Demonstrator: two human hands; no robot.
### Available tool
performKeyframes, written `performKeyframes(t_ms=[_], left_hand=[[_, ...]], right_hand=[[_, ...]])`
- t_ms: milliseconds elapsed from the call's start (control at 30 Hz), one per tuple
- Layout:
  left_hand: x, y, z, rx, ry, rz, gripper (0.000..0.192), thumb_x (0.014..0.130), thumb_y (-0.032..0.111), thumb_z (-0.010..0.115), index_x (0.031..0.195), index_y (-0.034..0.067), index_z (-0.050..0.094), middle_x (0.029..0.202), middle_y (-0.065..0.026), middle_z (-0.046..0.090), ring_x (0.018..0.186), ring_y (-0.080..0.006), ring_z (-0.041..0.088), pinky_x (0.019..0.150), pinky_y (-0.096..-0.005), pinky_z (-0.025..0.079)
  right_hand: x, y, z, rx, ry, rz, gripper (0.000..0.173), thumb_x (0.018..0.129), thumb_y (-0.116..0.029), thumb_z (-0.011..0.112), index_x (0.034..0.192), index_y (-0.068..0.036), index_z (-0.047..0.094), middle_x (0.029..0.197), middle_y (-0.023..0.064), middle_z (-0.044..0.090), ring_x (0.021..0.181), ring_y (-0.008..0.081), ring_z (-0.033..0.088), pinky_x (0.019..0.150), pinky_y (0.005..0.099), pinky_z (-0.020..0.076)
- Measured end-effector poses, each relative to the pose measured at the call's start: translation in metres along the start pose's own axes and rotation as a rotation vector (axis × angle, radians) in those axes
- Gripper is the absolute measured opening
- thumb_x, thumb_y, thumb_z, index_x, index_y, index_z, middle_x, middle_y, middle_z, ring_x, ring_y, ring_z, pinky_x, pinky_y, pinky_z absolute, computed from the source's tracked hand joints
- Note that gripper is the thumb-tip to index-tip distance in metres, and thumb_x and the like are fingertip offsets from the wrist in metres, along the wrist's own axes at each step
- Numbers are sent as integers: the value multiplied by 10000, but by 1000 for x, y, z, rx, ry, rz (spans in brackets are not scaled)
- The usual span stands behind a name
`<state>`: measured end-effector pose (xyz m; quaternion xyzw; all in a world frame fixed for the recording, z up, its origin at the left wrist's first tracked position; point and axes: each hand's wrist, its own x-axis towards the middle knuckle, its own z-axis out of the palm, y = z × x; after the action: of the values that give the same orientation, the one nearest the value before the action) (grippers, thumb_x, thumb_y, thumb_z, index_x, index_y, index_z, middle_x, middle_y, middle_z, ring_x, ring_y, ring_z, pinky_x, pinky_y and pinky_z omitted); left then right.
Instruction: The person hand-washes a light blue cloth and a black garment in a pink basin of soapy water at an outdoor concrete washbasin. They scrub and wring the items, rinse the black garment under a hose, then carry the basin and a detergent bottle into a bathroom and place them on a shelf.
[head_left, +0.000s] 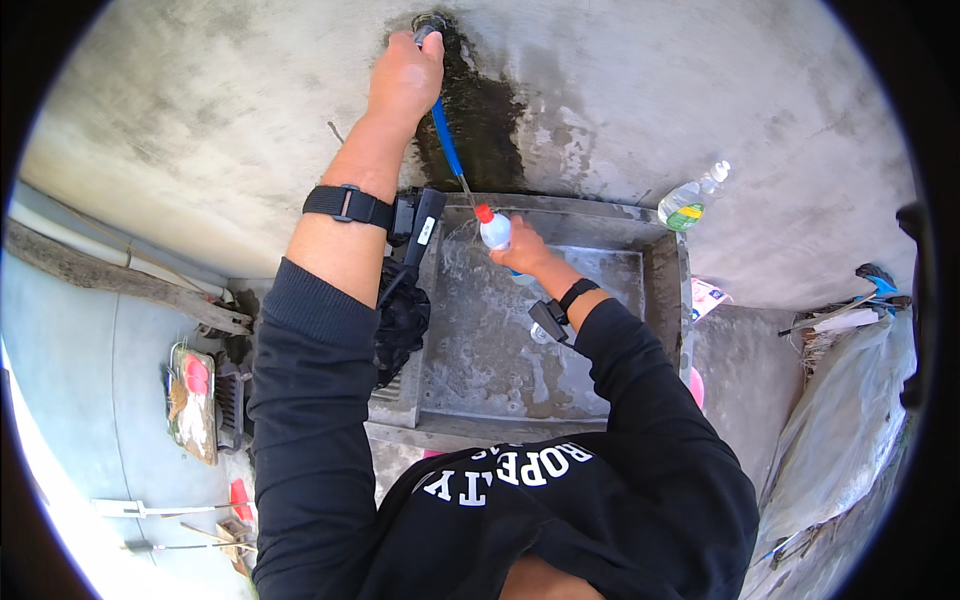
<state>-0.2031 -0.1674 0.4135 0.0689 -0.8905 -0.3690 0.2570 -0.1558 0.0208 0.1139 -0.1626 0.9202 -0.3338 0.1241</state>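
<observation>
At the wall, my left hand (405, 81) grips a metal tap (426, 31), which the fingers partly cover. A short blue hose (446, 139) hangs below the tap, and a thin stream of water runs out of its end. My right hand (527, 249) holds a white plastic bottle (495, 232) with a red cap (484, 214), tilted just under the stream. Water splashes about the cap. Both are over a concrete sink (495, 352) with a wet floor; the bottle's lower part is hidden by my fingers.
A clear dish-soap bottle (684, 206) with a green label stands at the sink's right back corner. Black plastic (401, 330) lies on the ledge at left. Plastic sheeting (840, 427) covers a pile at right. A wooden pole (112, 277) and white pipe run along the left wall.
</observation>
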Motion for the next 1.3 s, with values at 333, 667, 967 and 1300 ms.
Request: performKeyframes(t_ms=[333,667,967,1300], left_hand=[[7,-5,4,245,90,153,503,948,411,512,1218,-12,551,933,-222,680,684,-329,677,668,-418,535],[-2,7,-10,559,31,306,419,963,357,506,1160,-13,519,1012,-276,641,939,-454,623,806,-519,502],[4,7,-9,326,27,99,478,956,419,471,1086,-24,594,950,-267,669,901,-410,653,805,-470,513],[-6,34,-16,91,-62,-103,495,955,378,436,912,-80,619,731,-206,666,540,-283,667,616,-383,564]], right_hand=[[-36,28,-16,134,22,24,721,661,-344,810,1174,36,475,1141,277,581,1097,414,568,936,439,463],[-65,90,-105,106,365,74,749,627,-357,845,1189,17,522,1144,219,582,1171,395,462,980,446,426],[-33,46,-95,-3,249,-6,766,639,-361,828,1223,-22,468,1210,243,530,1145,419,521,945,481,460],[38,-50,-6,2,-20,-4,871,599,-396,821,1276,20,464,1255,240,514,1215,374,489,997,416,462]])
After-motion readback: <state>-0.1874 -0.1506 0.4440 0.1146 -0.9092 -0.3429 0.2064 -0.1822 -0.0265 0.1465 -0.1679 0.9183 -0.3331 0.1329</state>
